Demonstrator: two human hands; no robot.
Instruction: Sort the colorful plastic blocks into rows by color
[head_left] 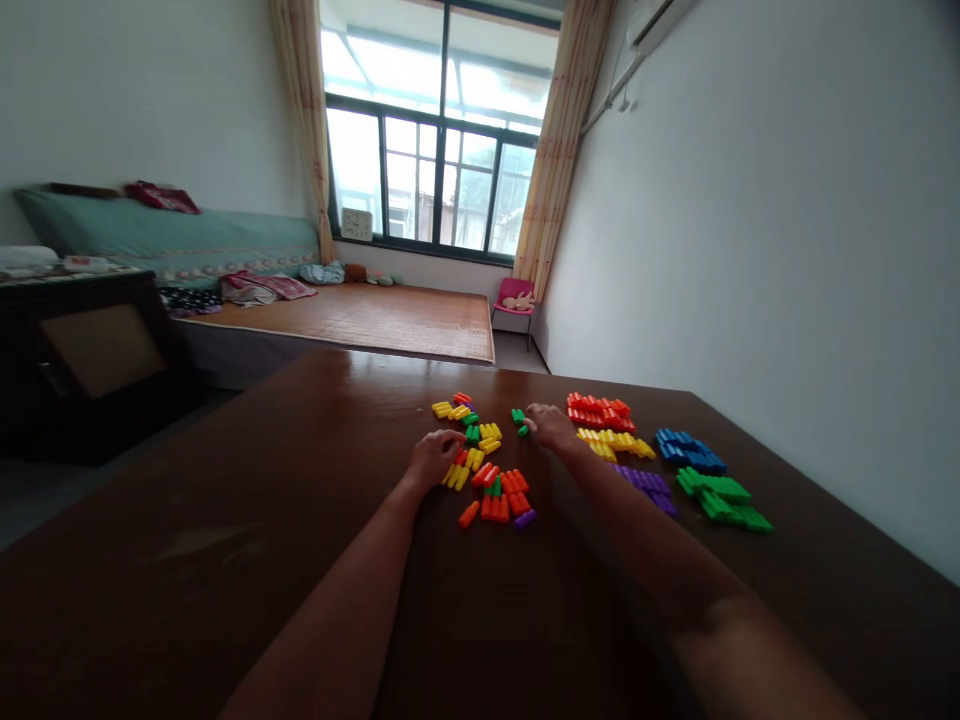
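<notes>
Small coloured plastic pieces lie on a dark brown table. My left hand [435,458] rests at the left side of a mixed pile, its fingers bent over red and yellow pieces [457,476]; whether it grips one is too small to tell. My right hand [549,424] is right of the pile, fingers curled beside a few green pieces [518,416]; its grip cannot be made out. Orange pieces [495,508] and a purple one [525,520] lie at the pile's near end. Sorted groups stand to the right: red [600,412], yellow [616,443], blue [690,451], purple [646,488] and green [724,498].
The brown table [225,560] reaches toward a low bed [390,318] with cloths on it. A dark cabinet [97,360] stands at the left. A pink chair [514,296] holding a soft toy is below the window, near the right wall.
</notes>
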